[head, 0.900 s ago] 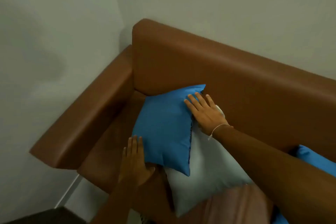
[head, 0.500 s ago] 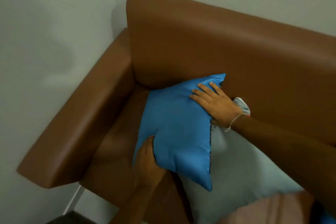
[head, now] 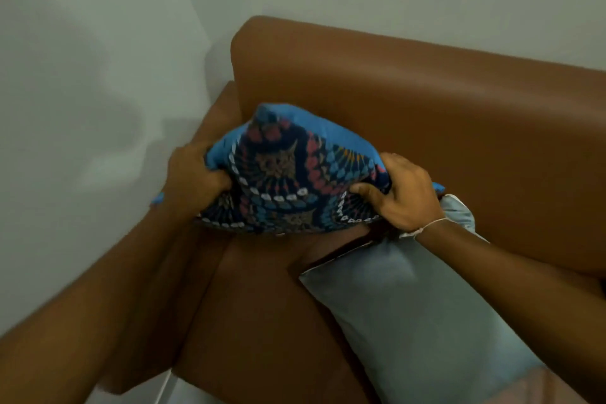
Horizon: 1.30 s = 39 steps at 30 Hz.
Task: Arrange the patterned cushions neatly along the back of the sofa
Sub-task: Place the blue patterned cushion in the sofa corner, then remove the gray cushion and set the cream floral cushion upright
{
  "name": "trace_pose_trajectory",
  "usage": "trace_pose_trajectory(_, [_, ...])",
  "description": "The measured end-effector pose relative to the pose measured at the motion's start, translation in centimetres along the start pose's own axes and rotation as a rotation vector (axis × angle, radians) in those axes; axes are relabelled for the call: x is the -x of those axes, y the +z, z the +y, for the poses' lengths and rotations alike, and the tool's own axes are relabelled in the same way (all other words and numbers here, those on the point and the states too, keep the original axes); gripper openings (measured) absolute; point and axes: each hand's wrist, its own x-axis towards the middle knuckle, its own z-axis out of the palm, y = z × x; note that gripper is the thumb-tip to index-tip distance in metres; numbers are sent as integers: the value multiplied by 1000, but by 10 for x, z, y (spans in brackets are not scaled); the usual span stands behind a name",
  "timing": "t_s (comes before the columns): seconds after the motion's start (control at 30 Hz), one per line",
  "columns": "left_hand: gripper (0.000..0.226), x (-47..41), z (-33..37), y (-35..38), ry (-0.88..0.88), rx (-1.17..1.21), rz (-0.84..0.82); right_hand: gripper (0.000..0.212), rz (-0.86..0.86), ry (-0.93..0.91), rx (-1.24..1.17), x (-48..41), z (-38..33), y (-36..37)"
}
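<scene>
A blue cushion (head: pixel 288 174) with a dark, multicoloured patterned face is held in the air over the seat, in front of the backrest of the brown sofa (head: pixel 426 115) near its left corner. The patterned side faces me. My left hand (head: pixel 193 177) grips its left edge and my right hand (head: pixel 400 193) grips its right edge, both squeezing the fabric. A pale grey-blue cushion (head: pixel 410 315) lies flat on the seat under my right forearm, its far corner against the backrest.
The sofa's left armrest (head: pixel 210 128) runs along a light wall (head: pixel 82 92). Bare brown seat (head: pixel 255 305) shows below the held cushion. A pinkish fabric (head: pixel 564 387) lies at the bottom right.
The blue cushion was lying plain side up on the seat under both hands. It has been lifted and turned over, so its patterned face shows, and both hands grip its edges.
</scene>
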Motion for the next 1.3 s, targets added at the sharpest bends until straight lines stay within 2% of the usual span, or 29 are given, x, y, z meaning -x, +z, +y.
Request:
trace_pose_trajectory(0.07, [24,-2,32,-17,291,-46,34,59,42,79,13,-7,-5,3])
trace_pose_trajectory(0.13, [32,4,60,-34,413,-42,-7,66,51,151,40,-9,-6,11])
trace_pose_trajectory(0.2, [36,-15,68,-27,444,-127,-82,74,37,245,66,-8,-5,22])
trace_pose_trajectory(0.33, [41,-42,65,1,357,-132,-156,81,-22,433,114,-4,7,45])
trace_pose_trajectory(0.47, [18,-45,63,29,397,-54,-83,74,-39,542,29,-11,24,50])
trace_pose_trajectory(0.57, [28,-42,56,40,466,-45,47,76,-65,514,75,-13,29,46])
trace_pose_trajectory(0.7, [45,-28,50,49,453,-36,245,74,-118,505,64,-12,30,39])
trace_pose_trajectory(0.87, [53,18,40,66,481,70,421,83,-168,411,83,6,39,10])
trace_pose_trajectory(1.07, [65,126,18,112,623,-110,304,80,-237,170,216,73,52,-36])
trace_pose_trajectory(1.3, [90,231,-21,173,933,-398,-42,62,-316,17,309,195,63,-75])
